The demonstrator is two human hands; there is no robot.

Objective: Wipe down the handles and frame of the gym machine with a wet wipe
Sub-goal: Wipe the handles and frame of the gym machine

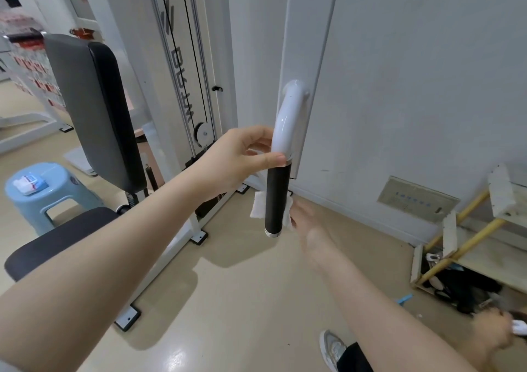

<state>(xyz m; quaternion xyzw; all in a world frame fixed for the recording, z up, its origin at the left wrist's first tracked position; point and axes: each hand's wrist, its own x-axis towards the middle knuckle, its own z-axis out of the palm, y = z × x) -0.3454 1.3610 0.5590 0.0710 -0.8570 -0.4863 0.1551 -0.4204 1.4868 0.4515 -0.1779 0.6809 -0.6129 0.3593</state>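
1. Your left hand [242, 155] pinched the handle [281, 155] between thumb and curled fingers, right at the metal collar where the glossy white tube met the black grip sleeve [276, 197].
2. Your right hand [309, 223] was blurred; it seemed to press the wet wipe [258, 207] around the back of the black sleeve, though I could not tell how its fingers lay.
3. The wipe showed on both sides of the sleeve, near its lower end.
4. The wipe looked soft and limp, likely to bunch or slip off; the white tube looked slick, the black sleeve probably grippier. Holding the handle above the sleeve seemed the sound choice.
5. The handle hung from the white frame post [306, 58], close to the wall [413, 86].
6. To the left stood the black padded backrest [94, 109] and a blue stool [45, 194] carrying a wipe packet [28, 184].
7. A wooden rack [467, 246] sat low on the right.
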